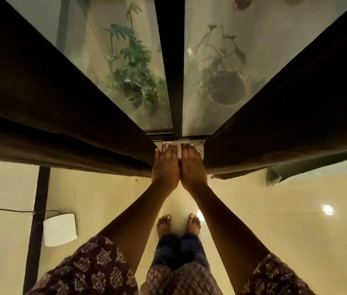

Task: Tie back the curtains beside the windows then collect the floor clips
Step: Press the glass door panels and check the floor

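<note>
Here, left hand and right hand extend side by side, fingers straight, grasping nothing, in the gap between left curtain and right curtain at the window.

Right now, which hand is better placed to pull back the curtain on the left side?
Left. The left hand lies with straight fingers right beside the left curtain edge. The right hand is nearer the right curtain and would have to cross over.
</note>
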